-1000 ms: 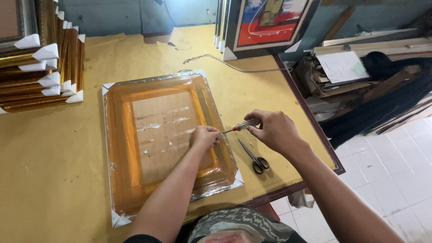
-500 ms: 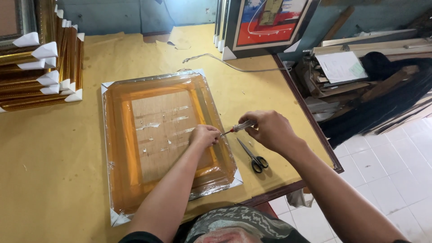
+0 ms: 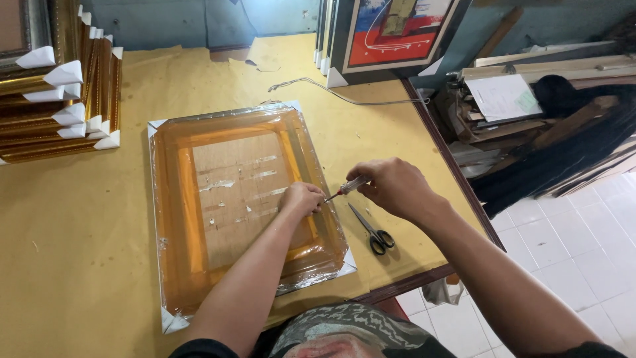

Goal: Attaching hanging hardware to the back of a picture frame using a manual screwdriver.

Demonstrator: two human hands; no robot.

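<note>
A gold picture frame (image 3: 192, 219) wrapped in clear plastic lies face down on the yellow table (image 3: 73, 219), with white cardboard corners. My left hand (image 3: 301, 199) presses with closed fingers on the frame's right rail. My right hand (image 3: 391, 187) holds a small screwdriver (image 3: 343, 189) with a clear handle, its tip pointing at the frame's right edge beside my left fingers. Black-handled scissors (image 3: 372, 231) lie on the table just right of the frame, below my right hand.
A stack of gold frames (image 3: 56, 99) with white corner guards stands at the far left. A red and blue framed picture (image 3: 397, 33) leans at the back. A grey cord (image 3: 331, 93) trails across the table. Papers and wood strips (image 3: 523, 99) pile up beyond the table's right edge.
Both hands have stayed at the frame's right rail; my right hand with the screwdriver has shifted slightly left toward my left hand.
</note>
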